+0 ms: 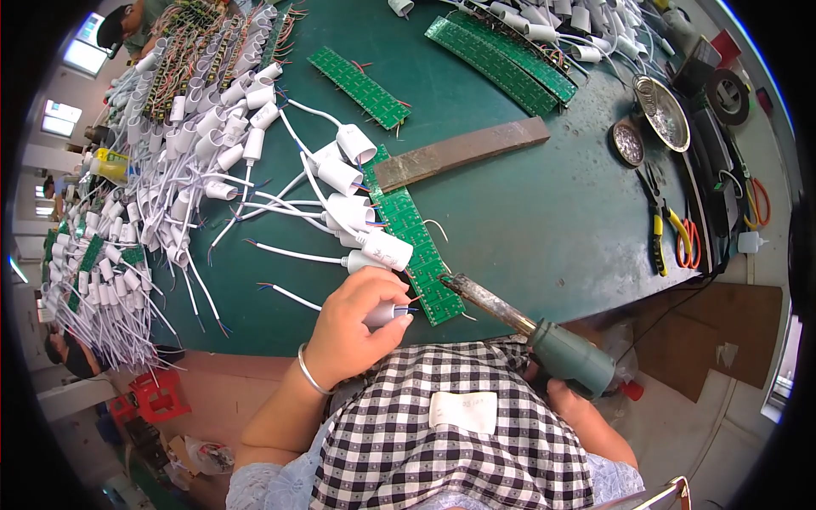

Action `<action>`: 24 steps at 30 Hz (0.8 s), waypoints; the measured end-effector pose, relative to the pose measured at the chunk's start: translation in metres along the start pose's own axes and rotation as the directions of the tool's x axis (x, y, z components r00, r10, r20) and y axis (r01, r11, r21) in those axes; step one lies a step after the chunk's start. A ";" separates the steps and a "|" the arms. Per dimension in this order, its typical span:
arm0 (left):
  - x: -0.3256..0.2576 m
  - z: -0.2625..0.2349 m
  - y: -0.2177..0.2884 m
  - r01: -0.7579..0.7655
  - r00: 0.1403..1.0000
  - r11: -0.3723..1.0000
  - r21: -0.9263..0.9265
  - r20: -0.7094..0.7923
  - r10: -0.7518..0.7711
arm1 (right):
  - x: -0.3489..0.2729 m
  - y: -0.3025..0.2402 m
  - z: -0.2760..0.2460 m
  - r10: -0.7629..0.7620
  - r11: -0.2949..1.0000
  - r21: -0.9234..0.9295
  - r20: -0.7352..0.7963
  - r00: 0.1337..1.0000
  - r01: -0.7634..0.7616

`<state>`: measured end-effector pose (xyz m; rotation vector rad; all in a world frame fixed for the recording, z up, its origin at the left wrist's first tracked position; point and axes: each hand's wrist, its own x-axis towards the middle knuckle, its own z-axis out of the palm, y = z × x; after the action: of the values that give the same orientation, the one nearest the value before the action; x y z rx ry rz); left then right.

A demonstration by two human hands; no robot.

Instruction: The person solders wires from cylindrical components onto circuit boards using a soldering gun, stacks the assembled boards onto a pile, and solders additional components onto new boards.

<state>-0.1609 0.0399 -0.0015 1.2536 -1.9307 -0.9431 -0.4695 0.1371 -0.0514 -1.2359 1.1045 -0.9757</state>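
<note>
The white holder [384, 314] sits at the near end of the green board [414, 245], pinched in the left hand [350, 327] with its wire ends at the board's edge. The right hand [568, 393] is wrapped around the iron [518, 321], tip touching the board beside those wires. This looks like the soldering step; next calls for steady contact at the joint. More holders [350, 183] line the board on the green tabletop [544, 221]
</note>
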 end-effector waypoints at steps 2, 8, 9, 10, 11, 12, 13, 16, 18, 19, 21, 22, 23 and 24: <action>-0.001 0.001 -0.001 0.015 1.000 0.999 -0.045 -0.001 -0.015 | 0.000 0.000 0.005 -0.001 0.998 0.070 -0.042 0.999 0.004; 0.002 0.015 0.007 0.000 0.995 0.961 0.278 -0.092 0.026 | 0.003 -0.005 0.005 0.043 0.990 0.138 -0.042 0.998 -0.037; 0.003 0.017 0.009 0.009 0.994 0.948 0.318 -0.107 0.027 | 0.002 -0.005 0.006 0.046 0.990 0.138 -0.063 0.997 -0.037; 0.003 0.018 0.010 0.018 0.992 0.933 0.358 -0.122 0.028 | 0.002 -0.005 0.005 0.047 0.990 0.138 -0.064 0.997 -0.037; 0.003 0.017 0.010 0.018 0.992 0.934 0.358 -0.122 0.028 | 0.002 -0.004 0.005 0.049 0.991 0.126 -0.059 0.997 -0.041; 0.003 0.016 0.010 0.007 0.992 0.931 0.366 -0.117 0.039 | 0.001 -0.004 0.004 0.052 0.992 0.114 -0.055 0.997 -0.045; 0.003 0.016 0.010 -0.005 0.993 0.928 0.373 -0.112 0.050 | 0.001 -0.003 0.004 0.053 0.992 0.115 -0.056 0.997 -0.046; 0.005 0.015 0.008 -0.001 0.994 0.934 0.357 -0.101 0.040 | 0.002 0.000 0.003 0.017 0.992 0.123 -0.067 0.998 -0.009; 0.004 0.017 0.008 0.012 0.992 0.931 0.364 -0.119 0.034 | 0.002 -0.002 0.000 0.051 0.995 0.083 -0.018 0.999 -0.050; 0.005 0.018 0.008 0.024 0.990 0.929 0.370 -0.138 0.029 | 0.003 -0.004 0.000 0.052 0.995 0.083 -0.019 0.998 -0.050; 0.006 0.019 0.008 0.022 0.991 0.921 0.389 -0.131 0.031 | 0.007 -0.007 0.000 0.051 0.999 -0.017 0.002 0.999 -0.051; 0.007 0.019 0.008 0.021 0.992 0.913 0.407 -0.125 0.033 | 0.011 -0.012 0.000 0.052 0.999 -0.018 0.003 0.999 -0.052; 0.008 0.019 0.009 0.022 0.992 0.913 0.406 -0.126 0.032 | 0.015 -0.018 0.001 0.003 0.999 -0.048 0.020 1.000 -0.003; 0.009 0.019 0.010 0.022 0.993 0.908 0.418 -0.116 0.029 | 0.017 -0.021 0.002 -0.045 0.996 -0.077 0.037 0.998 0.047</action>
<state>-0.1840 0.0389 -0.0024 1.5050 -2.1043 -0.4441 -0.4635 0.1186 -0.0322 -1.3420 1.0993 -0.9496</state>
